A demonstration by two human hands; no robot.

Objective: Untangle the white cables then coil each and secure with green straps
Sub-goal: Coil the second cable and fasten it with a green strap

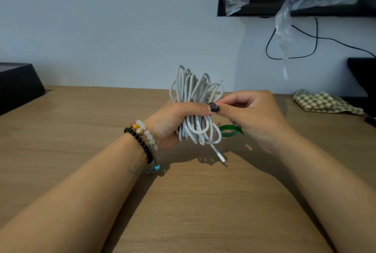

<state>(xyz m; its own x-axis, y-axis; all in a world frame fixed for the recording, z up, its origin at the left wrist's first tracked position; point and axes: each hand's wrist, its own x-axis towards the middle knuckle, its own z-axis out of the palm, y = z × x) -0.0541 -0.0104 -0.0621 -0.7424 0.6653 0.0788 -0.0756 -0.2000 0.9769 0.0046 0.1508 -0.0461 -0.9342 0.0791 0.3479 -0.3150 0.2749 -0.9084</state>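
A bundle of coiled white cable (194, 92) stands upright above the wooden table (203, 202). My left hand (173, 122) grips it round its middle, thumb across the front. Loops stick out above and below the fist, and a white plug end (220, 157) hangs down towards the table. My right hand (254, 116) is right beside the bundle, fingers curled, fingertips at the cable near my left thumb. A green strap (231, 130) curves out under my right hand next to the lower loops; the lower fingers seem to hold it.
A dark box (18, 84) stands at the table's far left. A checked green cloth (323, 102) lies at the far right by a dark object (364, 78). Clear plastic (282, 29) and a black wire (305, 49) hang on the wall.
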